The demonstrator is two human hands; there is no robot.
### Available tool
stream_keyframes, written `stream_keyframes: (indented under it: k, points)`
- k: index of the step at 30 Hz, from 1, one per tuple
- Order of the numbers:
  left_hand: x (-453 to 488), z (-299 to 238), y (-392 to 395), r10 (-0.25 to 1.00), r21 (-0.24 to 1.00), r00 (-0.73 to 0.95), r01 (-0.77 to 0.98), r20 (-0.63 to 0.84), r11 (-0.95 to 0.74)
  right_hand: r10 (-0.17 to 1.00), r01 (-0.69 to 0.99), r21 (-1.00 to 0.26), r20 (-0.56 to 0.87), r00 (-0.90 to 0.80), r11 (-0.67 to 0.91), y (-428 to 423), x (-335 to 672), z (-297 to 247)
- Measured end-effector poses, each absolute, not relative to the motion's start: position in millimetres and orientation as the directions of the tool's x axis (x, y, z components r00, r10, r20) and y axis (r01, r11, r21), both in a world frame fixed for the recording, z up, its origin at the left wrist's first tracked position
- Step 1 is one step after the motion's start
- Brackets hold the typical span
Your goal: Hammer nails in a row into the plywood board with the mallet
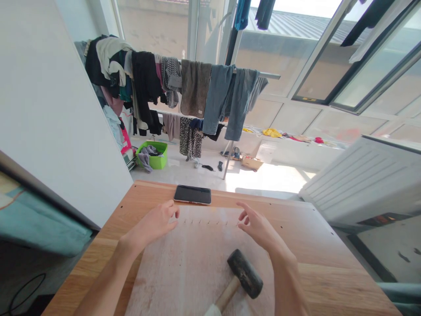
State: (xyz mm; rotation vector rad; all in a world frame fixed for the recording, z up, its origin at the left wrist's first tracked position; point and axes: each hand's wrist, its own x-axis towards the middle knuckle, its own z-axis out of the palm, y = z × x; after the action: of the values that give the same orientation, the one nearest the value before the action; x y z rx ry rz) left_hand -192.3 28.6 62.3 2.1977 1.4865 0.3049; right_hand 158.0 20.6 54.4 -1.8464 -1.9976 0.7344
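Note:
A pale wooden board [184,263] lies on the table, with a row of several thin nails [208,222] standing up near its far edge. At the left end of the row is my left hand [161,220], fingers loosely curled and thumb apart from them. My right hand [255,223] hovers by the right end, index finger stretched out and thumb close to the last nail. Neither hand visibly holds anything. A mallet [245,273] with a black head and wooden handle rests on the board, nearer to me, beside my right forearm.
Beyond the board's far edge, a phone [192,194] lies on the wooden table [329,281]. Past the table stand a drying rack hung with clothes [196,85] and a green basket [159,158]. A white panel [62,114] rises on the left.

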Motion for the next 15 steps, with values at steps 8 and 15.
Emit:
stream_keyframes:
  k: [8,15]
  points:
    - [-190.5,63.8,29.6,0.920,0.490,0.385,0.818,-0.079,-0.300,0.987,0.815,-0.575,-0.080,-0.137,0.066,23.0,157.2,51.4]
    - [-191.5,61.7,30.4,0.921,0.528,0.387,0.791,-0.039,-0.310,0.986,0.816,-0.573,-0.080,-0.147,0.076,23.5,157.9,50.7]
